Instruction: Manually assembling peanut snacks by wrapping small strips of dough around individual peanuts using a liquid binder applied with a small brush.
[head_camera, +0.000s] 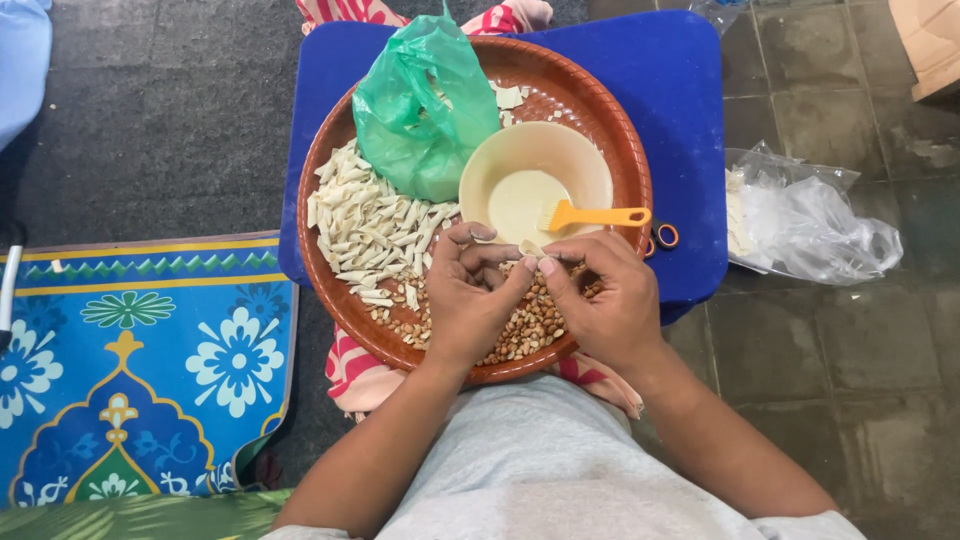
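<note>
Both hands — left hand (468, 300), right hand (600, 295) — are pinching a small, thin, limp dough piece (529, 249) by its edges, fingertips only.

One head-worn view – straight down, close over the round tray (330, 300) on the lap

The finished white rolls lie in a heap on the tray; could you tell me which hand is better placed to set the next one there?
Left, probably: the left hand sits beside the heap of rolls, while the right hand is farther.
</note>
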